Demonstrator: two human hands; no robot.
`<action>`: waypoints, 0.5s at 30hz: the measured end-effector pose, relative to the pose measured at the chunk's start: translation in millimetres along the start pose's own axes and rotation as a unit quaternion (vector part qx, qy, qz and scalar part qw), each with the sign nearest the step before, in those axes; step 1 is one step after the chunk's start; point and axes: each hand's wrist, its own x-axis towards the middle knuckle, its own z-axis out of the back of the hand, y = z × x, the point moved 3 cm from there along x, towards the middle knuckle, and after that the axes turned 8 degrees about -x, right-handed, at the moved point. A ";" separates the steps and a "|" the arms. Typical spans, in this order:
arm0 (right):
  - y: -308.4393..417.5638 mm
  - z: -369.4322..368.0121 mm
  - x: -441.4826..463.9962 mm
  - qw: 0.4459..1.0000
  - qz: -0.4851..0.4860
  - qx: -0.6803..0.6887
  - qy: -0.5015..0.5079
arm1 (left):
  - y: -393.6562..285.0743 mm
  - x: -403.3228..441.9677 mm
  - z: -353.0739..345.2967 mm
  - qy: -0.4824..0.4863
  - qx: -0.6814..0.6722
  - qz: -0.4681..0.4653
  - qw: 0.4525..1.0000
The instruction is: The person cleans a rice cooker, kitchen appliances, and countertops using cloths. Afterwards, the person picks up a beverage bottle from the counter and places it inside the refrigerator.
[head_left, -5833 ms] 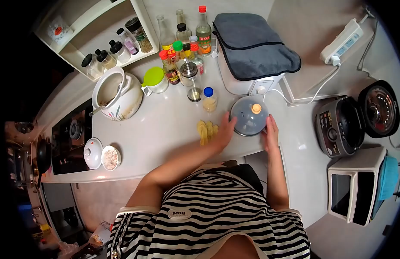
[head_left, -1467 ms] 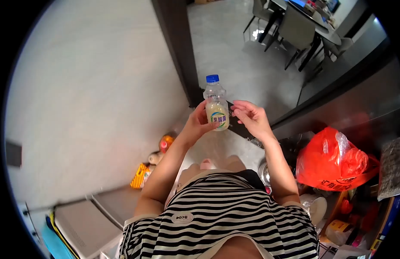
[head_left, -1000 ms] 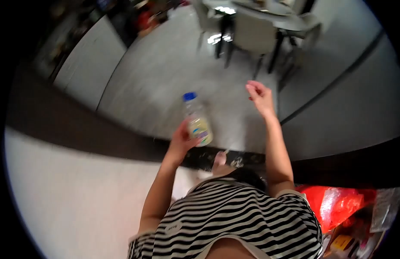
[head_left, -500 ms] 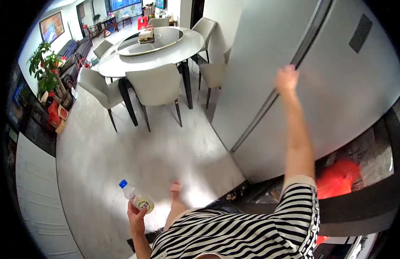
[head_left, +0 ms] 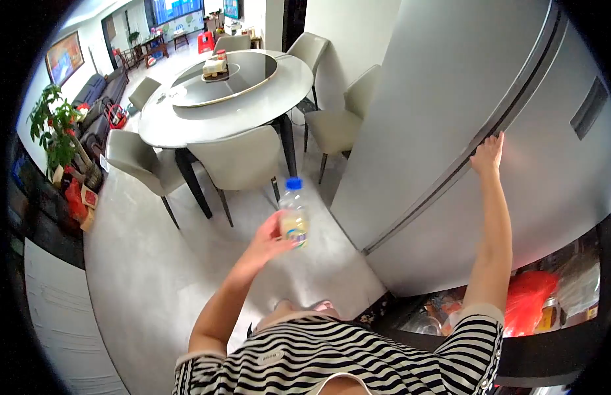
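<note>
A clear plastic bottle with a blue cap and a yellowish label is upright in front of me. My left hand is closed around its lower part and holds it in the air above the floor. On the right stands a tall silver refrigerator with a long dark seam between its two doors. The fingers of my right hand are hooked at the edge of the right-hand refrigerator door, along the seam. Whether that door stands ajar I cannot tell.
A round table with a dark turntable and several pale chairs stands ahead. To the left are a potted plant and a white cabinet. A red plastic bag lies low on the right, under my right arm.
My left hand has raised the bottle and brought it right, from low on the left to the middle. My right hand remains at the door seam; the view has shifted.
</note>
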 end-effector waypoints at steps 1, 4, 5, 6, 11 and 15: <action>2.6 -8.0 2.6 0.999 -0.006 -0.001 -0.035 | 1.9 14.3 -14.0 0.015 -0.012 0.008 1.000; 5.1 -24.3 3.3 0.992 -0.014 0.001 -0.123 | 22.1 52.7 -55.9 0.053 -0.040 0.016 0.998; 3.4 -24.8 1.9 0.993 -0.006 0.045 -0.113 | 27.2 64.3 -68.0 0.082 -0.050 0.026 0.995; 2.7 -15.0 -10.8 0.986 -0.007 0.090 -0.140 | 29.6 79.2 -80.8 0.099 -0.045 0.032 0.994; -2.8 31.4 -105.7 0.898 -0.061 0.243 -0.362 | 35.7 158.9 -150.3 0.191 -0.025 0.012 0.981; -14.4 53.3 -197.4 0.872 -0.111 0.270 -0.394 | 29.1 233.5 -226.8 0.234 0.003 -0.033 0.972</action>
